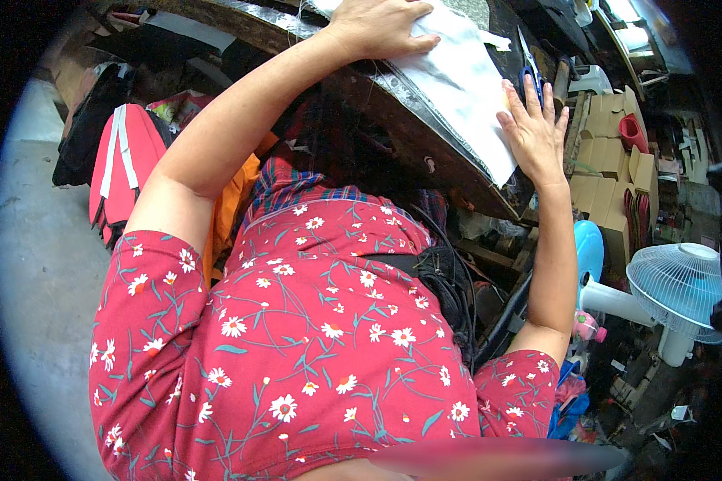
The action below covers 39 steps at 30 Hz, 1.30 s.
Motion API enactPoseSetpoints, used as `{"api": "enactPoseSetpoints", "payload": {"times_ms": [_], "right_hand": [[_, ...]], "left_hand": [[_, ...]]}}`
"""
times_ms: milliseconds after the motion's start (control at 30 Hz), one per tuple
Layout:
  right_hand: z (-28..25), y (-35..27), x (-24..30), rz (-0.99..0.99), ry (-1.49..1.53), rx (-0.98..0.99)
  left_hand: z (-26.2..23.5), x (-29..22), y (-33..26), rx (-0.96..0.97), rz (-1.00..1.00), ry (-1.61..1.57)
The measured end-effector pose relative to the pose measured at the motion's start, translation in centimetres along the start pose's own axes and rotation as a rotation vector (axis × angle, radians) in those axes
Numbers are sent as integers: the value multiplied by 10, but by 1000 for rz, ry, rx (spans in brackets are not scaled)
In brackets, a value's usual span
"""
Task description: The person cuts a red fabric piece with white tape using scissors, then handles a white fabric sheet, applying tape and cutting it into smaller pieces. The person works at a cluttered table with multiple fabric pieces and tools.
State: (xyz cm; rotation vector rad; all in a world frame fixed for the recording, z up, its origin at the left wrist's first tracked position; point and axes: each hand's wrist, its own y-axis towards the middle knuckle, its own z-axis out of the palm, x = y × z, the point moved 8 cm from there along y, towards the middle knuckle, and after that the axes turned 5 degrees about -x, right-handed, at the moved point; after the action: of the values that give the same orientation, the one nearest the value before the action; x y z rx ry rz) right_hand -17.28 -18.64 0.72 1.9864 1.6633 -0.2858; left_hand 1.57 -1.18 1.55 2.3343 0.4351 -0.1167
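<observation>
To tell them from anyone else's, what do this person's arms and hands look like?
The left hand and right hand are ungloved, with no watch at either wrist. The left sleeve and right sleeve are short and red, printed with white flowers.

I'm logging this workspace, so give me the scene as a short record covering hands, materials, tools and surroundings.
Left hand: open, on the white cloth
Right hand: fingers spread, by the cloth's right edge, fingertips at the scissors' blue handles; no clear grip visible
Material: white cloth on the table
Tool: scissors, blades pointing away from the person
Clothing: red floral shirt
Left side: red piece with white straps
Right side: cardboard boxes, fan
</observation>
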Motion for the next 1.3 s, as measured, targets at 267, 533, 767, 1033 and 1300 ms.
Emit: {"api": "enactPoseSetpoints", "payload": {"times_ms": [267,533,767,1033,1300], "right_hand": [[-7,-5,13,-177,-78,-18],[10,13,4,-148,14,-72],[-24,-18,38,-259,106,-7],[-44,-53,55,-142,553,223],[-41,-51,-32,324,1324,79]], "left_hand": [[1,-2,0,9,-12,20],[3,1,0,9,-33,23],[2,-1,-2,-14,-15,21],[-3,-5,2,-6,-5,-14],[0,-2,2,43,-34,46]]}}
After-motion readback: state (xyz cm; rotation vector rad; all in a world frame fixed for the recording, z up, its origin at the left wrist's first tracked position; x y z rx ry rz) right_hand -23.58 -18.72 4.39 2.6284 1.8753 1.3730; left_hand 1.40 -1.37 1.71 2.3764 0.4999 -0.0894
